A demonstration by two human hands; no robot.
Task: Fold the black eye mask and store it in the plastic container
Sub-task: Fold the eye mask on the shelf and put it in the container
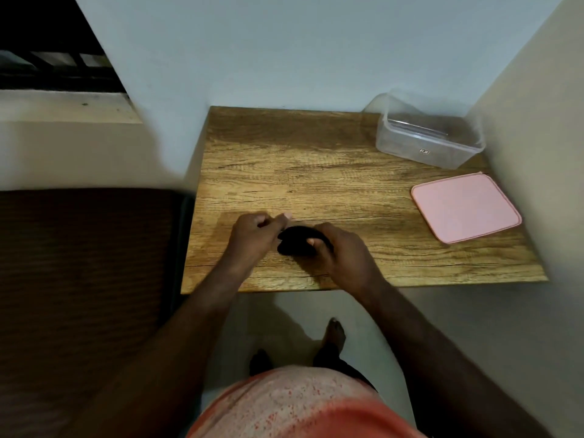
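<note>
The black eye mask (295,240) is bunched into a small dark bundle near the front middle of the wooden table (316,172). My right hand (339,252) grips its right side, thumb pressed on top. My left hand (256,233) is closed at the bundle's left edge, fingers pinched together against it; what it pinches is hidden. The clear plastic container (429,135) stands open at the table's far right corner, well away from both hands.
The container's pink lid (464,207) lies flat on the table's right side, in front of the container. Walls close in behind and to the right. A dark brown surface (79,263) sits left of the table. My feet show below the table's front edge.
</note>
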